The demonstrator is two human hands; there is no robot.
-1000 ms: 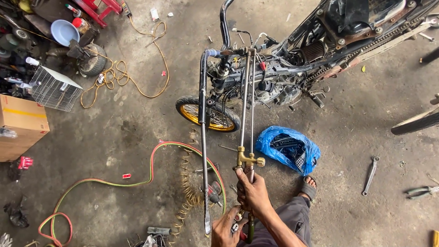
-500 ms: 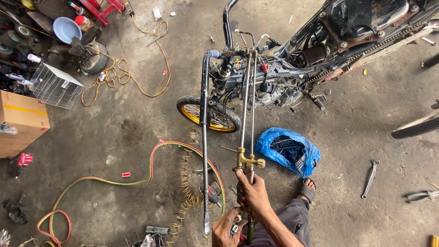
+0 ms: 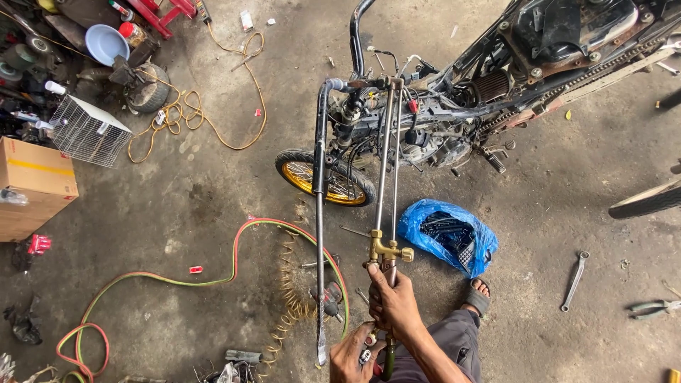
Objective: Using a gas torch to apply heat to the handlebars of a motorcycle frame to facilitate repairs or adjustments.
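My right hand (image 3: 394, 303) grips the brass handle of a long gas cutting torch (image 3: 386, 170), whose twin tubes reach up to a bent steel pipe (image 3: 319, 184) near the motorcycle's (image 3: 496, 85) steering head. My left hand (image 3: 355, 354) sits lower on the torch, fingers at its valve knobs. The torch tip lies at the pipe's upper bend, beside the handlebar area. The yellow-rimmed front wheel (image 3: 323, 177) stands behind the pipe. My sandalled foot (image 3: 479, 296) rests on the concrete floor.
A red and green twin hose (image 3: 234, 262) loops across the floor at left. A blue plastic bag (image 3: 447, 237) of parts lies right of the torch. A wrench (image 3: 574, 280) and pliers (image 3: 652, 308) lie at right. A cardboard box (image 3: 32, 184), wire cage (image 3: 89, 131) and clutter sit at left.
The view has shifted slightly; both hands keep their hold on the torch, and the torch tip stays at the pipe's upper bend.
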